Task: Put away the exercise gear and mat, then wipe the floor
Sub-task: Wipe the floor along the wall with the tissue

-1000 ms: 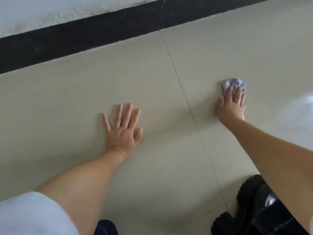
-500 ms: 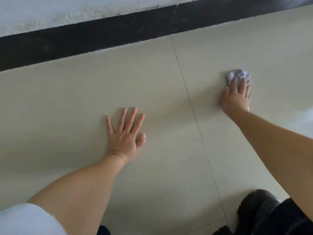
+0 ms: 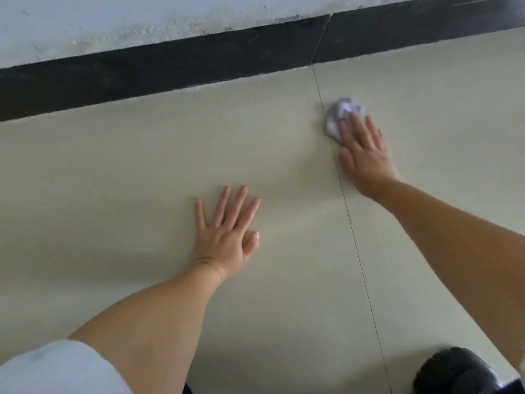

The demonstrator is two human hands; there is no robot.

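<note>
My right hand (image 3: 365, 155) presses flat on a crumpled pale grey cloth (image 3: 339, 116) against the beige tiled floor (image 3: 142, 172), right beside a tile joint. The cloth bulges out beyond the fingertips and is blurred. My left hand (image 3: 227, 234) lies flat on the tile with fingers spread and holds nothing. No exercise gear or mat is in view.
A black skirting band (image 3: 170, 66) runs along the foot of a white wall (image 3: 113, 21) at the far side. A black shoe (image 3: 457, 371) shows at the lower right corner. A thin tile joint (image 3: 352, 228) runs from the skirting toward me.
My right hand has slid the cloth leftward across the floor to the tile joint. My left hand stays planted in the same spot.
</note>
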